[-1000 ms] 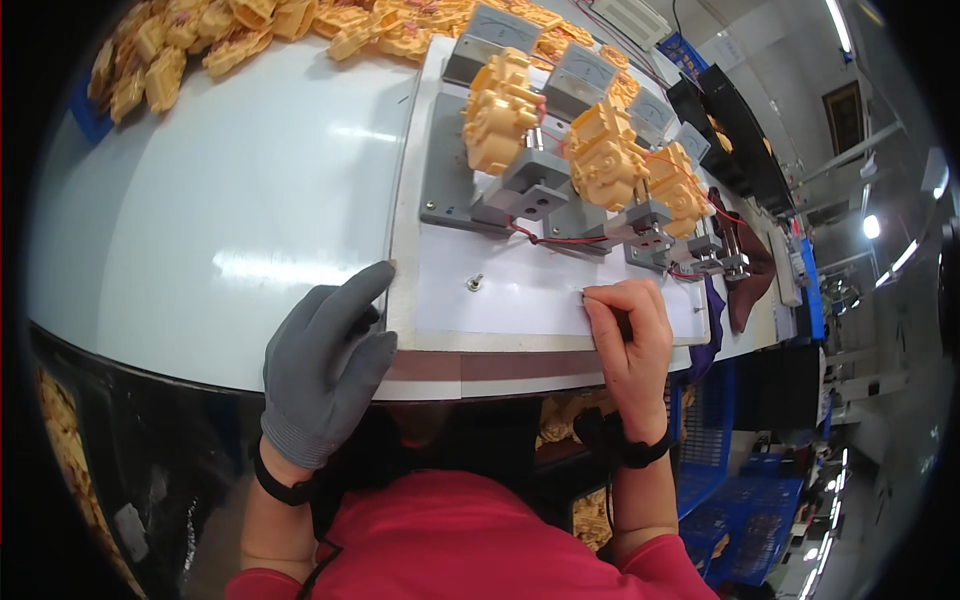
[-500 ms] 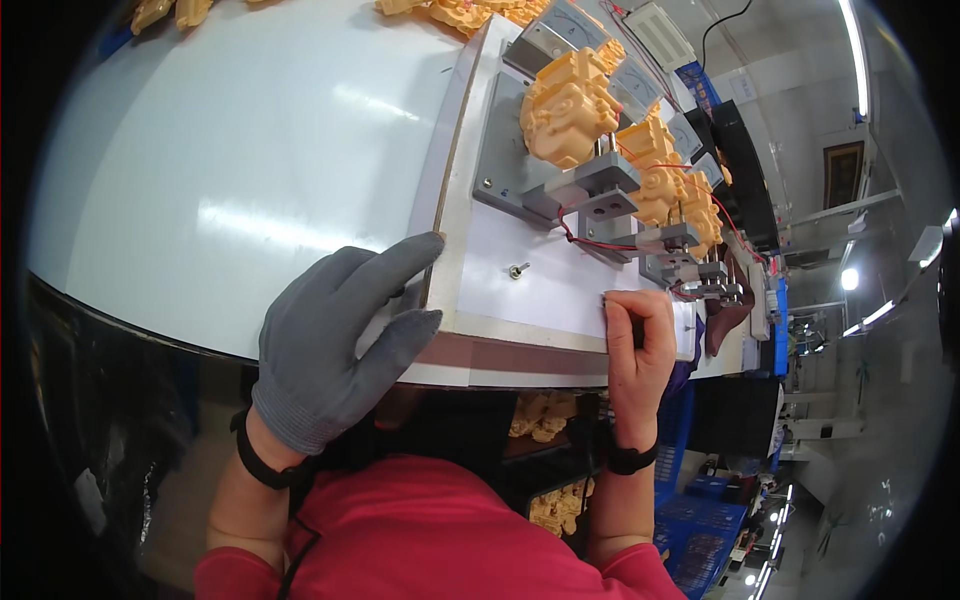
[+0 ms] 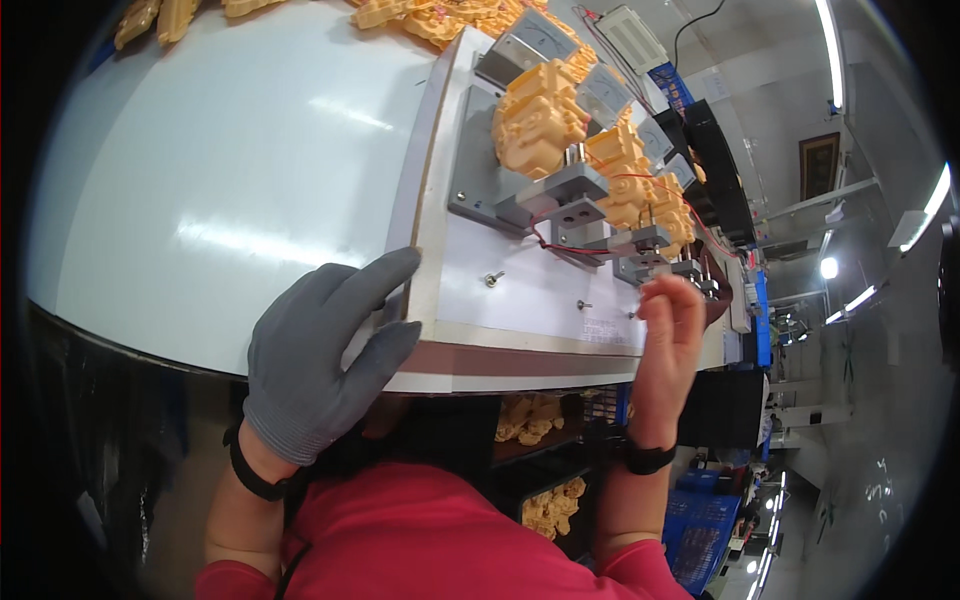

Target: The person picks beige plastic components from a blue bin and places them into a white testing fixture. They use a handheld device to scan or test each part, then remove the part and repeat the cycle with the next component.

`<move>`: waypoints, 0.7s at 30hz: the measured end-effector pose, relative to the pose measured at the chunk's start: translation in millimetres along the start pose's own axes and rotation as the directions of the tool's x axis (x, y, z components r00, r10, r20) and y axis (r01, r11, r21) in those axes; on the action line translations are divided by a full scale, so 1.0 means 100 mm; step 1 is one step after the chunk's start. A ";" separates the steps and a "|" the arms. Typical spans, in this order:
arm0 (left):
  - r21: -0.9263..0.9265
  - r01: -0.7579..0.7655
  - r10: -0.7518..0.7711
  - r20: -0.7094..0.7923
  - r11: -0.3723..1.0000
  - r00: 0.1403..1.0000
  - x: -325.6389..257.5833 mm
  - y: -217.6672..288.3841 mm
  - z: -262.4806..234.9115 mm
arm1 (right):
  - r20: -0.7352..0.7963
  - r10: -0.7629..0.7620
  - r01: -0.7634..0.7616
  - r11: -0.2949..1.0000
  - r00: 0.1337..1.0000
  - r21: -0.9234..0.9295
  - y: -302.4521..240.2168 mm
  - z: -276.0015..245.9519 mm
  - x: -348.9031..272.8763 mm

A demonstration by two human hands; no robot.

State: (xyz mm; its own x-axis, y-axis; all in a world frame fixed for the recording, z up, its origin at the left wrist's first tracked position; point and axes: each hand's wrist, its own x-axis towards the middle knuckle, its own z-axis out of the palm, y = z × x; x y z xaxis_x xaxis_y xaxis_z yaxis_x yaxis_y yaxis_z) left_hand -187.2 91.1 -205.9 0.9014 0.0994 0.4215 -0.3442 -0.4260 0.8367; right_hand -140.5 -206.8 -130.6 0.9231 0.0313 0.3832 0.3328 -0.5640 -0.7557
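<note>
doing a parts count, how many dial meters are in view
4: a leftmost meter, a second meter right of it, a third meter further right, and a fourth meter at the row's right end. Others may be hidden beyond.

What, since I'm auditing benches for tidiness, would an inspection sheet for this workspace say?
Surface: glossy white tabletop, bearing a white rectangular board near its front edge.
Job's things: three orange-yellow moulded plastic housings on grey fixtures; grey-framed dial meters behind; small metal toggle-like switches in front.
Clutter: heap of orange-yellow plastic parts along the far side.
Hands: left hand, grey-gloved, fingertips at the board's left edge; right hand, bare, fingers curled near the board's right end, grip unclear.
Cables: thin red wires by the fixtures; routing partly hidden.
Surroundings: blue plastic crates at lower right; white strip lights overhead.
</note>
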 end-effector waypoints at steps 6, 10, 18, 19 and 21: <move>-0.018 0.018 -0.018 0.004 1.000 1.000 0.00 0.01 0.01 | 0.100 0.168 -0.181 0.974 0.981 0.138 -0.44 -0.16 0.55; -0.025 -0.006 0.006 -0.002 1.000 1.000 0.00 0.00 0.01 | 0.254 0.265 -0.314 0.932 0.930 0.178 -0.45 -0.13 0.76; -0.047 -0.015 0.014 -0.022 0.999 1.000 0.00 0.01 0.00 | 0.292 0.353 -0.405 0.903 0.889 0.142 -0.50 -0.02 0.89; -0.038 -0.019 0.018 -0.019 0.999 1.000 0.00 0.00 0.00 | 0.288 0.359 -0.411 0.900 0.888 0.144 -0.48 -0.02 0.89; -0.029 -0.024 0.024 -0.019 0.999 1.000 0.00 0.00 0.00 | 0.281 0.371 -0.422 0.894 0.885 0.148 -0.46 -0.02 0.89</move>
State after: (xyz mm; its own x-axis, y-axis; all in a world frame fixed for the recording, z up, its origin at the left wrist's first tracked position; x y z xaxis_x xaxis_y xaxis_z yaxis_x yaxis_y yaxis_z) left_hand -187.1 91.1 -206.4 0.8878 0.1064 0.4477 -0.3734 -0.4022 0.8360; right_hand -74.1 -179.7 -60.3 0.9946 0.0506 -0.0909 -0.0636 -0.3952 -0.9164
